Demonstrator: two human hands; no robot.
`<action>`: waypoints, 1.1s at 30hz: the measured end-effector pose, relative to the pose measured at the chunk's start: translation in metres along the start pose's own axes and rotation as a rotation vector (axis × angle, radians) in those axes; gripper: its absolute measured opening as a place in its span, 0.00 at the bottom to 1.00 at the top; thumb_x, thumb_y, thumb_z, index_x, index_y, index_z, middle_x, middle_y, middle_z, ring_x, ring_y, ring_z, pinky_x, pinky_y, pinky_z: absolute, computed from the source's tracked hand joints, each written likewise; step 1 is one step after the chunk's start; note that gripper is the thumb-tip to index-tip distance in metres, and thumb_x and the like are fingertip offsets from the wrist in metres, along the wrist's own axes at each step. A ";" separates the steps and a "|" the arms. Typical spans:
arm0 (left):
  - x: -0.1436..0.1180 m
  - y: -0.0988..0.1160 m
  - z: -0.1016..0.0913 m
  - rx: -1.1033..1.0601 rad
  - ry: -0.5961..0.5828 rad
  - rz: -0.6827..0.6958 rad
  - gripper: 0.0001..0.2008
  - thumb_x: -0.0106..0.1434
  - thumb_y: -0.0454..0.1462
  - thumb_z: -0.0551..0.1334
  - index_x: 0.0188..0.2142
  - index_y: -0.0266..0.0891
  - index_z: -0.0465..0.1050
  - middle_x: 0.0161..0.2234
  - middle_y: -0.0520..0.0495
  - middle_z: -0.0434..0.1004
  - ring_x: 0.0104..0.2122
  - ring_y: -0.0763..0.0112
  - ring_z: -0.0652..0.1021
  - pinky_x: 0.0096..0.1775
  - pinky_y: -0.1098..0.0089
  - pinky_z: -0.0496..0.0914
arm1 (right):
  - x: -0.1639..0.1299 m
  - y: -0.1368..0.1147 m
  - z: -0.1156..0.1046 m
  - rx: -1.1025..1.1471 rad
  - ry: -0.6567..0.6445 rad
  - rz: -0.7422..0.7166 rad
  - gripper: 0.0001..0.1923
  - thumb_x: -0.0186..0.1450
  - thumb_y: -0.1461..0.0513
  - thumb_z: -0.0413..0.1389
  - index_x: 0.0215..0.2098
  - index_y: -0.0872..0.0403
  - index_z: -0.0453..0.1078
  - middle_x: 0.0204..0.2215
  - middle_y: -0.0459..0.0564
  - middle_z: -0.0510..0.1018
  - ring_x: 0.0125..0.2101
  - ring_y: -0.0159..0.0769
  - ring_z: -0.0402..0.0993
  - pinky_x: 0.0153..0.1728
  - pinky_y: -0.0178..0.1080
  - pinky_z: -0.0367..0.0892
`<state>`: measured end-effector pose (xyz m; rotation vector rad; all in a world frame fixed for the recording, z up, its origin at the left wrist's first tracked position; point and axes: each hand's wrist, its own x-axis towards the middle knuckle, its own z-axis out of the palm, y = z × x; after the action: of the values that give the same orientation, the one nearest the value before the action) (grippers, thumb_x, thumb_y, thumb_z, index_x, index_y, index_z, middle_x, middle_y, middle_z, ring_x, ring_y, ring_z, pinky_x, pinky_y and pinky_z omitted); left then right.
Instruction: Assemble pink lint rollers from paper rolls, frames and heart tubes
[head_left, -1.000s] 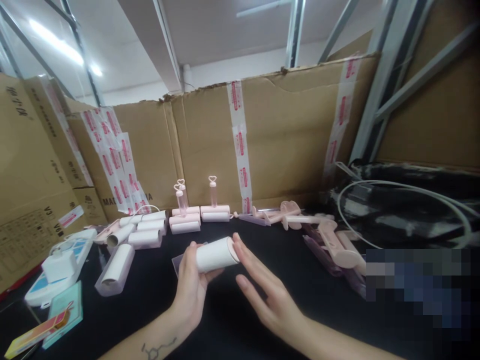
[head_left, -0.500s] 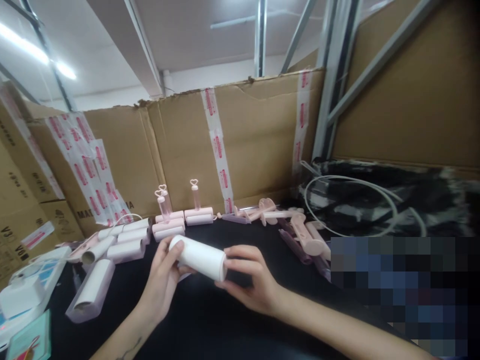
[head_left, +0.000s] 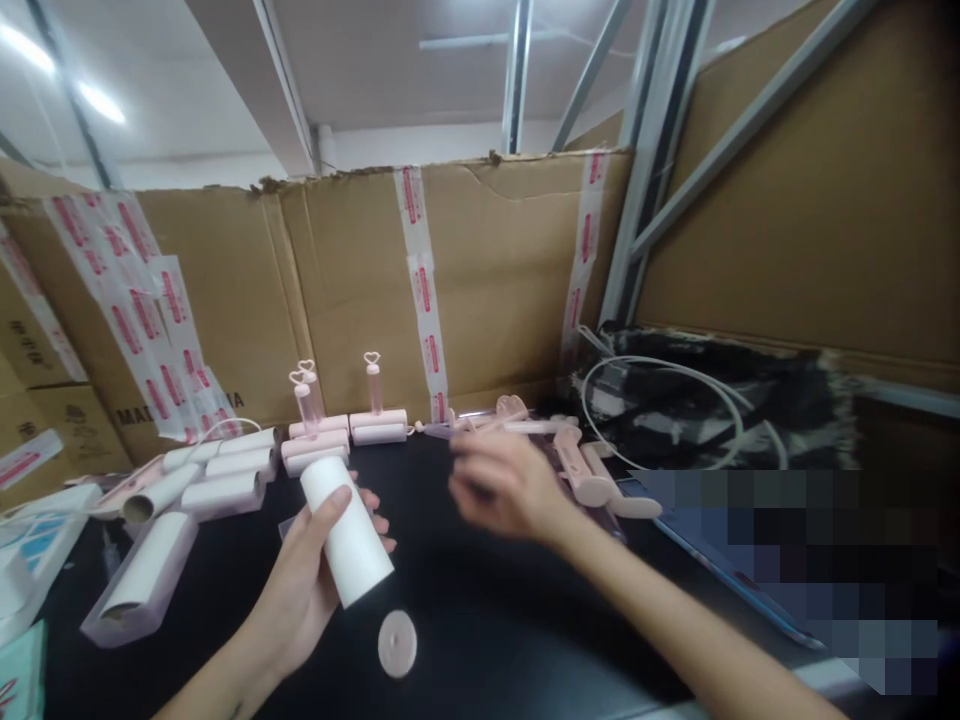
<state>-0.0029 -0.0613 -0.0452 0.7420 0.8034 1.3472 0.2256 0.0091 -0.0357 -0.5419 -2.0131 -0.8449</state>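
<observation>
Since the earlier frame, found right fingers [head_left: 484, 508] withdrawn from the white roll [head_left: 358, 552], now well apart to its right, curled and blurred; cannot tell whether gripping anything. Observed roll gripped in left fingers [head_left: 328, 512] alone, now steeper, long axis slanting, lower end pointing rightward and toward the body. Noted pink disc [head_left: 397, 645] newly in view, nearer the body than left fingers. Recorded purple case [head_left: 120, 633] left of left fingers, containing second roll [head_left: 150, 570] lying lengthwise.

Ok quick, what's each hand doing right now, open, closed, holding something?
Left hand: closed around a white roll.
Right hand: partly curled and blurred; can't tell whether it holds anything.
</observation>
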 end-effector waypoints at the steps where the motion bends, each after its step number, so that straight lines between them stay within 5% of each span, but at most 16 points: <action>1: 0.003 0.002 -0.001 0.001 0.008 0.021 0.18 0.57 0.39 0.64 0.45 0.38 0.65 0.36 0.43 0.75 0.29 0.69 0.77 0.32 0.67 0.75 | 0.001 0.017 -0.003 -0.048 -0.053 0.161 0.07 0.62 0.62 0.50 0.34 0.53 0.70 0.35 0.53 0.76 0.37 0.39 0.72 0.38 0.43 0.68; 3: 0.008 0.005 -0.001 -0.001 0.009 0.072 0.17 0.56 0.40 0.64 0.44 0.38 0.65 0.35 0.44 0.76 0.29 0.69 0.77 0.33 0.67 0.75 | 0.001 0.041 -0.007 -0.053 -0.239 0.425 0.08 0.63 0.64 0.49 0.33 0.57 0.70 0.31 0.57 0.75 0.33 0.42 0.72 0.35 0.45 0.66; 5: 0.012 0.005 -0.003 -0.013 -0.006 0.135 0.16 0.56 0.39 0.65 0.42 0.38 0.64 0.32 0.47 0.75 0.29 0.69 0.77 0.34 0.67 0.75 | 0.002 0.044 -0.008 0.073 -0.405 0.446 0.09 0.63 0.64 0.50 0.30 0.56 0.71 0.27 0.53 0.74 0.29 0.38 0.71 0.33 0.40 0.66; 8: 0.017 0.005 -0.005 -0.024 0.000 0.225 0.18 0.54 0.40 0.66 0.41 0.41 0.61 0.30 0.51 0.74 0.29 0.70 0.77 0.36 0.65 0.74 | 0.005 0.006 -0.006 0.478 -0.656 0.221 0.05 0.61 0.61 0.54 0.32 0.52 0.72 0.27 0.45 0.74 0.27 0.29 0.71 0.30 0.29 0.66; 10: 0.018 0.005 -0.005 -0.032 0.027 0.262 0.19 0.54 0.41 0.66 0.41 0.44 0.58 0.29 0.54 0.74 0.28 0.71 0.77 0.37 0.63 0.74 | 0.003 -0.032 -0.003 0.793 -0.826 0.062 0.16 0.58 0.56 0.59 0.44 0.51 0.71 0.32 0.45 0.74 0.29 0.28 0.73 0.28 0.27 0.67; 13: 0.019 0.007 -0.006 -0.057 0.043 0.255 0.19 0.54 0.42 0.66 0.40 0.45 0.57 0.29 0.54 0.74 0.28 0.71 0.77 0.37 0.64 0.73 | -0.003 -0.070 0.003 0.846 -0.779 -0.028 0.28 0.53 0.51 0.62 0.51 0.50 0.67 0.37 0.47 0.73 0.28 0.31 0.74 0.28 0.30 0.69; 17: 0.017 0.010 -0.005 -0.160 0.038 0.087 0.15 0.59 0.45 0.61 0.40 0.37 0.63 0.30 0.47 0.75 0.30 0.68 0.78 0.36 0.66 0.73 | -0.005 -0.072 0.008 0.908 -0.678 0.105 0.17 0.58 0.59 0.60 0.46 0.52 0.69 0.35 0.47 0.72 0.31 0.31 0.74 0.32 0.30 0.70; 22: 0.010 0.002 0.003 -0.307 -0.086 -0.091 0.10 0.64 0.40 0.56 0.39 0.34 0.67 0.34 0.43 0.75 0.39 0.64 0.77 0.42 0.67 0.71 | -0.005 -0.064 0.006 0.698 -0.092 0.231 0.25 0.60 0.64 0.59 0.55 0.50 0.61 0.41 0.52 0.71 0.41 0.35 0.71 0.43 0.36 0.69; 24: 0.005 -0.005 0.006 -0.314 -0.137 -0.145 0.12 0.64 0.42 0.56 0.40 0.34 0.67 0.37 0.43 0.75 0.39 0.64 0.76 0.40 0.66 0.71 | -0.007 -0.066 0.004 0.571 0.019 0.187 0.28 0.59 0.63 0.60 0.56 0.47 0.60 0.40 0.52 0.72 0.40 0.36 0.72 0.40 0.37 0.70; 28: -0.002 -0.017 0.008 -0.285 -0.219 -0.219 0.15 0.65 0.45 0.54 0.41 0.34 0.67 0.37 0.42 0.74 0.33 0.67 0.76 0.30 0.69 0.71 | -0.009 -0.069 0.002 0.485 0.035 0.128 0.29 0.59 0.60 0.60 0.58 0.45 0.60 0.38 0.51 0.74 0.39 0.38 0.73 0.38 0.39 0.72; 33: -0.004 -0.020 0.007 -0.292 -0.182 -0.211 0.11 0.64 0.43 0.57 0.39 0.36 0.67 0.32 0.46 0.73 0.30 0.71 0.75 0.28 0.73 0.69 | -0.009 -0.075 0.000 0.546 -0.016 0.165 0.28 0.61 0.61 0.58 0.58 0.44 0.60 0.46 0.54 0.72 0.44 0.41 0.71 0.42 0.41 0.71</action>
<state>0.0130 -0.0668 -0.0579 0.5240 0.5108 1.1567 0.1819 -0.0417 -0.0704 -0.3901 -2.0655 -0.1721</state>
